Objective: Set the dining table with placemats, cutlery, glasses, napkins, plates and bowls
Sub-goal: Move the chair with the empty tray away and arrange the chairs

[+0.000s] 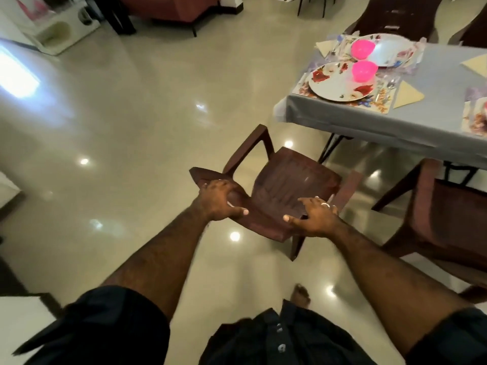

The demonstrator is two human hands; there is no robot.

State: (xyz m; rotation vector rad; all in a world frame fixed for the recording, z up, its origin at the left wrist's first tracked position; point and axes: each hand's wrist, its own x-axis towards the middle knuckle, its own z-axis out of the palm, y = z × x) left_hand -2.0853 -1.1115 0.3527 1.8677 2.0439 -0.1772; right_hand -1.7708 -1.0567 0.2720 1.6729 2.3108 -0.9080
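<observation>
Dim indoor light, bright glare spots on the glossy floor (131,122), with motion-blurred, wide-angle-warped edges.

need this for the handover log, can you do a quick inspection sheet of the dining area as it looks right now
Surface: table under a grey cloth, at upper right.
Job's things: two floral plates, near plate, each beside a pink bowl; placemats, cutlery and folded napkin laid; no glasses seen.
Clutter: nothing seen.
Hands: left hand and right hand both grip the backrest of a brown chair, fingers curled over its top edge.
Cables: nothing seen.
Surroundings: glossy tiled floor, second brown chair at right, white cabinet at far left.
</observation>
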